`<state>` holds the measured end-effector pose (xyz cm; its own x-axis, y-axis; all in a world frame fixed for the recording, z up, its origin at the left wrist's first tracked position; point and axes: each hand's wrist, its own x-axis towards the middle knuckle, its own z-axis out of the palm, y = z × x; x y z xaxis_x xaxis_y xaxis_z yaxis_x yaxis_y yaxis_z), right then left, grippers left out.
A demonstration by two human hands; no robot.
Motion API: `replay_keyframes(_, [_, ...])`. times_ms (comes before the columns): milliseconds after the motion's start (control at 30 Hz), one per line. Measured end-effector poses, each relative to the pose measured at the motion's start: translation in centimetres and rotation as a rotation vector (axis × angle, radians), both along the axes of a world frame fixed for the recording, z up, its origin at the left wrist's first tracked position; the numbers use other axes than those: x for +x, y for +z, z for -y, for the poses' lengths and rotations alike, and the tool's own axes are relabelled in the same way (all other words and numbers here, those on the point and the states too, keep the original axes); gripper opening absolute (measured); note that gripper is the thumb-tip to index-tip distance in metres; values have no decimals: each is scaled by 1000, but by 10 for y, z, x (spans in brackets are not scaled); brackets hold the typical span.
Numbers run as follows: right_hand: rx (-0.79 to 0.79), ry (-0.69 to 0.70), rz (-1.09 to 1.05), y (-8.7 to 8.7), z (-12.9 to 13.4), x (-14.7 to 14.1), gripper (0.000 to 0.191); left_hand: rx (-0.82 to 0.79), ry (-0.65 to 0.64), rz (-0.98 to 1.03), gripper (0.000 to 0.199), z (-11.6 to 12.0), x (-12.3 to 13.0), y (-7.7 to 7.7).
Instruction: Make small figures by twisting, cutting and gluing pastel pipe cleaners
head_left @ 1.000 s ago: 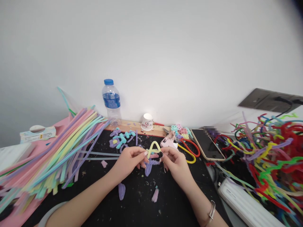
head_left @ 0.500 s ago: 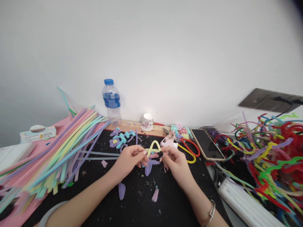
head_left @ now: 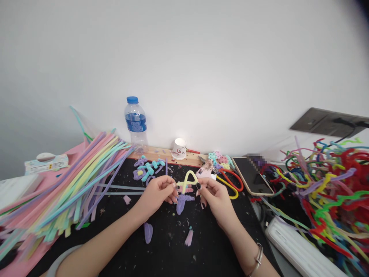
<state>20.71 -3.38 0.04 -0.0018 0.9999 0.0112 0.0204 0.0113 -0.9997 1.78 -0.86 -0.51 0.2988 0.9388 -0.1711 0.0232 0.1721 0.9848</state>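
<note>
A pale yellow pipe cleaner (head_left: 190, 174), bent into a loop, is held between my two hands above the black work mat (head_left: 121, 238). My left hand (head_left: 160, 190) pinches its left part between thumb and fingers. The thumb and forefinger of my right hand (head_left: 213, 194) are closed on the right side of the loop. One end of the strip points down inside the loop. Just below and behind lie a purple fuzzy piece (head_left: 180, 206) and a pink fuzzy piece (head_left: 186, 189), partly covered by the strip and fingers.
Straight pastel pipe cleaners (head_left: 86, 177) are heaped at the left; a tangle of coloured ones (head_left: 331, 196) lies right. A water bottle (head_left: 136, 123) and paper cup (head_left: 179, 149) stand by the wall. Pliers with red and yellow handles (head_left: 233, 181), a phone (head_left: 253, 177) and a white power strip (head_left: 300, 246) lie right.
The yellow loop has gone from a pointed triangle to a rounder arch. Its free end has swung from the left fingers toward the middle. Both hands stay nearly in place.
</note>
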Motion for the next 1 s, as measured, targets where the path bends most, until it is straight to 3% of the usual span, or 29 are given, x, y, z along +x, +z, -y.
replay_keyframes(233, [21,1,-38,2,-2,5,16,19,76,175,17,-5,-5,-7])
replay_keyframes(400, [16,3,-18,3,-2,4,16,85,74,175,19,-10,-6,-13])
replay_keyframes(767, [-4,6,59,4,-1,3,19,180,161,72,34,-3,-4,3])
replay_keyframes(1000, [-14,30,70,5,0,3,17,198,147,-31,34,-2,-8,7])
